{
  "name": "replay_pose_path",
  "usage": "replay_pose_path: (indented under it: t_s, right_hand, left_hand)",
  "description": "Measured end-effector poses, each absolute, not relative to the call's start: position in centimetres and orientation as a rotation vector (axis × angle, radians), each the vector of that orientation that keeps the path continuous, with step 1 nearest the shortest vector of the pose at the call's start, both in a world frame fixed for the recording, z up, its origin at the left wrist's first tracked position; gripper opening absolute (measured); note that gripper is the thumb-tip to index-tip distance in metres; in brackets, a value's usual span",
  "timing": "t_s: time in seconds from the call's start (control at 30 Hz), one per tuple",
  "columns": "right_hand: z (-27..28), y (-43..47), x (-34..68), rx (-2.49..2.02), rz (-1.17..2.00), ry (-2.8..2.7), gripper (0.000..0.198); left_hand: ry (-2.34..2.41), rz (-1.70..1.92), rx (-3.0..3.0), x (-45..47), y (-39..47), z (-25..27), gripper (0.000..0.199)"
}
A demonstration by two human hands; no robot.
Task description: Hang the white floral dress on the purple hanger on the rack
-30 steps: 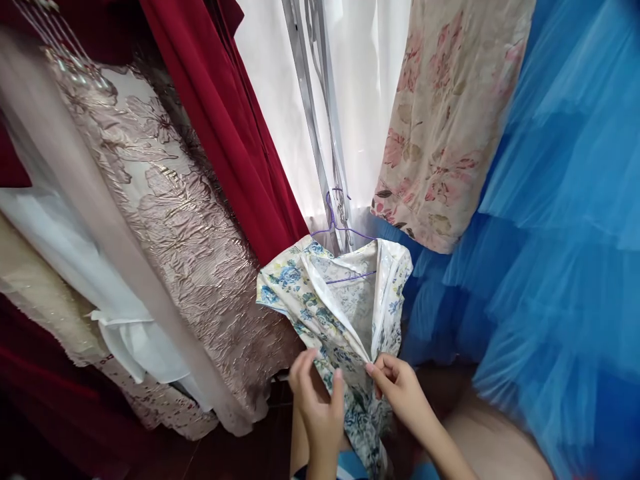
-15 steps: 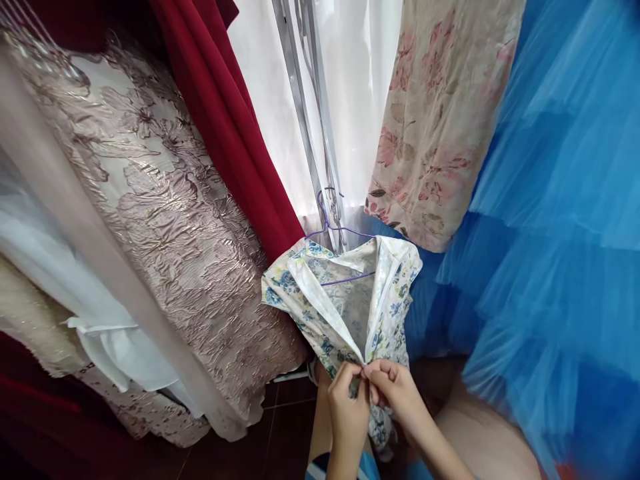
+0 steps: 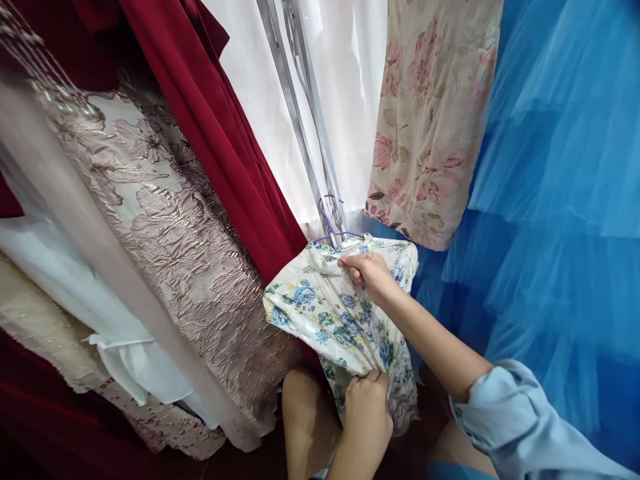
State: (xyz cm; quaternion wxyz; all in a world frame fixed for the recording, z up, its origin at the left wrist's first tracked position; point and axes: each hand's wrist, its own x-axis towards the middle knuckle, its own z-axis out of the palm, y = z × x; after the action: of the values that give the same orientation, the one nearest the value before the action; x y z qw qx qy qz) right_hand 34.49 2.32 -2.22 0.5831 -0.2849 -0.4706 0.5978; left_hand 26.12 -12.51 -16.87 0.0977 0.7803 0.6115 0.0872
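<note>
A cap-sleeved white dress [image 3: 345, 323] with blue and yellow flowers hangs on a purple wire hanger [image 3: 330, 227] in front of me. My right hand [image 3: 369, 273] is closed in a pinch at the top of its middle opening, near the neckline. What lies between those fingertips, cloth or a zipper pull, is too small to make out. Lower down, my left hand [image 3: 369, 407] is closed round a fold of the dress at its middle. Between the two hands the front edges lie together, and the cloth is pulled taut.
A dark red garment [image 3: 220, 140] and a pink brocade gown [image 3: 185, 267] hang at the left. A beige floral garment [image 3: 425, 147] and blue tulle [image 3: 555, 220] hang at the right. Metal rack poles [image 3: 300, 120] stand behind, before a white curtain [image 3: 345, 100].
My right hand has moved up from beside my left hand to the neckline, and the open front has closed. My left hand has moved slightly down, still gripping the dress.
</note>
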Motion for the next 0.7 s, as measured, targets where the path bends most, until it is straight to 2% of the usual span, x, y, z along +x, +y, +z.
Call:
replay_pose_path:
  t_s: [0.07, 0.13, 0.23, 0.33, 0.4, 0.5, 0.7]
  right_hand:
    - [-1.9, 2.3, 34.2, -0.666, 1.408, -1.115, 0.026]
    - [-2.4, 1.8, 34.3, -0.662, 1.406, -1.133, 0.025]
    - [-3.3, 0.9, 35.0, -0.638, 1.361, -1.163, 0.023]
    - [-3.8, 0.1, 35.8, -0.631, 1.290, -1.227, 0.023]
    - [-3.9, -0.2, 36.3, -0.629, 1.249, -1.276, 0.023]
    - [-3.9, -0.3, 36.8, -0.647, 1.206, -1.351, 0.024]
    - [-5.3, 1.5, 36.3, -0.708, 1.212, -1.368, 0.031]
  left_hand:
    - [1.790, 0.228, 2.307, 25.7, -11.9, -17.0, 0.032]
    - [1.714, 0.349, 2.289, 25.0, -11.0, -16.8, 0.027]
    - [1.613, 0.896, 2.230, 23.8, -9.3, -14.5, 0.026]
    - [1.568, 1.505, 2.098, 22.7, -7.1, -9.5, 0.038]
    - [1.539, 1.553, 2.169, 22.2, -5.5, -5.9, 0.042]
    - [1.487, 1.437, 2.411, 21.9, -3.3, -2.2, 0.025]
    - [1.554, 1.675, 2.406, 23.1, -1.9, -0.6, 0.018]
